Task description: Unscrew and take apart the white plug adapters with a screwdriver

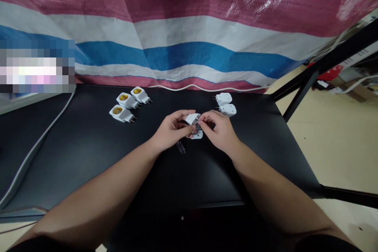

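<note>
White socket adapter (191,118), prongs (197,125) toward right hand (220,130)

A striped pink, white and blue woven tarpaulin (189,19) hangs behind 1 black table (73,134). 1 white cable (189,88) runs along the rear edge; 1 grey cable (38,138) crosses the left side. 1 black metal frame (321,63) stands right, above a beige floor (333,145).

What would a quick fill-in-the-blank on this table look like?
The left hand and right hand meet over a white piece, with a clear part lying on the ____ table below.
____ sockets with yellow centers lie beyond the left hand.
Behind the table hangs a tarp striped pink, white and ____.

Missing words: black; three; blue.
</note>
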{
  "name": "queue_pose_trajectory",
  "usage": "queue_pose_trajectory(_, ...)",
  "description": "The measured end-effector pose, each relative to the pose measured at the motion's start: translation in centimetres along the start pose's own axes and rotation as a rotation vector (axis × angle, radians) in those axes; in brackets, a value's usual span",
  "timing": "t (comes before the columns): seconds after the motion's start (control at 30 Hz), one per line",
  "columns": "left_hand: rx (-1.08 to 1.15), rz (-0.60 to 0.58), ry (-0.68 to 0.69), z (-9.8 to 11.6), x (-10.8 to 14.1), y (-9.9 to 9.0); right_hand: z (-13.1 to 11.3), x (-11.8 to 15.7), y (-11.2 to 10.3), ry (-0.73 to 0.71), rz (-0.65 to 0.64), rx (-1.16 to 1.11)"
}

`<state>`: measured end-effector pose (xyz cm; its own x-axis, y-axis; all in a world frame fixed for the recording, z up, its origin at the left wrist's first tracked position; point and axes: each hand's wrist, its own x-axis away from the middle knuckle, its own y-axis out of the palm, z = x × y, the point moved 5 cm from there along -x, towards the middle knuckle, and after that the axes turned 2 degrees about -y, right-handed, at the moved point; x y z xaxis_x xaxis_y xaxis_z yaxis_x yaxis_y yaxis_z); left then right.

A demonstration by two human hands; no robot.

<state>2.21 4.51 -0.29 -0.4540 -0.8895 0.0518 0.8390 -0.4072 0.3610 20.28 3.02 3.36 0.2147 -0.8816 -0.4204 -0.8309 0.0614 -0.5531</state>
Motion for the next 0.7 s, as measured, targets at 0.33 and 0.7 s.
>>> queue_pose_trajectory(0.33,0.004,0.016,-0.001,0.14,0.03,0.08,-0.19,0.0,0.05,0.011,-0.022,-0.013)
queue_pose_trajectory(0.7,0.01,0.017,0.009,0.17,-0.09,0.04,0.73,0.07,0.77,0.146,-0.042,-0.197)
